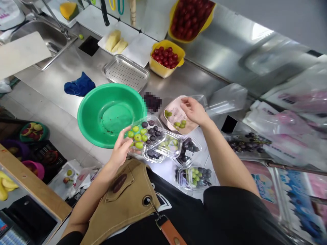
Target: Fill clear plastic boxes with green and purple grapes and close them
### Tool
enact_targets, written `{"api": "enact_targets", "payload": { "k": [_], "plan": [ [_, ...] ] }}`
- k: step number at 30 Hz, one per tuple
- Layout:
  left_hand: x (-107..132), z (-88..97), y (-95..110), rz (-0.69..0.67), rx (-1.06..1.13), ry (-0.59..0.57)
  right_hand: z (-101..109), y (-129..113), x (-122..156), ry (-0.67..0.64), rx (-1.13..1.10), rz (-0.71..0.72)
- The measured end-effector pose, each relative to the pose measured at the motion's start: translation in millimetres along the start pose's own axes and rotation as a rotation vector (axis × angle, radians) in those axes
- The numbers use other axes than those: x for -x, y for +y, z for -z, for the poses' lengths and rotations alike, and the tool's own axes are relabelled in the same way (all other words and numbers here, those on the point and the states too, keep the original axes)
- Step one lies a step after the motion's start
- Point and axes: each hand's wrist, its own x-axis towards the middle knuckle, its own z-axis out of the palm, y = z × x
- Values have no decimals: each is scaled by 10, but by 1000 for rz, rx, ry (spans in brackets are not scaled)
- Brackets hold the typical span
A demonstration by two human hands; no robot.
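Note:
My left hand [122, 146] grips the left edge of a clear plastic box [159, 144] holding green grapes [138, 137] and dark grapes [152, 131]. The box is lifted beside the rim of a green basin [88, 127]. Over the far right side of a pink perforated basket [192, 128] is my right hand [194, 110], fingers bent and drawn together. Whatever they hold, if anything, is hidden. A few green grapes [181, 124] lie in that basket. Below the held box sit several filled clear boxes, including one with green grapes [170, 144] and one with dark grapes [188, 151].
A perforated steel tray [125, 72], a blue cloth [79, 85] and a yellow basket [163, 70] of red fruit stand on the counter. A sink [41, 27] is at far left. Empty clear packaging [227, 98] and plastic bags [288, 98] lie on the right.

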Motion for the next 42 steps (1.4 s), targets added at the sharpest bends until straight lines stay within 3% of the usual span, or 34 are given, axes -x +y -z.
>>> {"api": "enact_targets", "payload": {
  "k": [3, 5, 12, 15, 18, 20, 22, 23, 25, 28, 31, 33, 35, 38, 40, 42],
  "plan": [
    [42, 49, -5, -23, -21, 43, -45, 493, -156, -263, 331, -160],
    [62, 69, -8, -66, -32, 67, -174, 637, -120, -399, 400, -196],
    [92, 53, 25, -121, -54, 103, -527, 606, 85, -529, 437, -39],
    [93, 49, 34, -120, -9, 128, -498, 600, 36, -538, 436, 7],
    [94, 33, 42, -124, 48, 162, -306, 536, -65, -534, 460, -6],
    [94, 16, 46, -125, 70, 190, -131, 328, -93, -395, 476, -28],
    [89, -3, 44, -123, 69, 206, -3, -83, -29, -154, 402, 74],
    [86, -13, 37, -122, 63, 206, 19, -358, 39, -37, 323, 186],
    [76, -36, 11, -118, 48, 192, -37, -979, 209, 58, 143, 501],
    [69, -69, -47, -142, 27, 184, -297, -1795, 410, -112, 35, 865],
    [90, -69, -87, -176, 6, 221, -498, -2147, 479, -264, 75, 1056],
    [121, -42, -92, -173, 4, 244, -481, -2081, 460, -189, 61, 1033],
    [157, 0, -85, -163, 7, 252, -358, -1802, 365, -35, 39, 891],
    [198, 62, -79, -152, 33, 240, -141, -1081, 71, 113, 146, 510],
    [210, 84, -87, -161, 78, 242, -80, -505, -140, 82, 289, 227],
    [213, 87, -109, -166, 131, 250, -119, 28, -274, -47, 429, 5]
  ]
}}
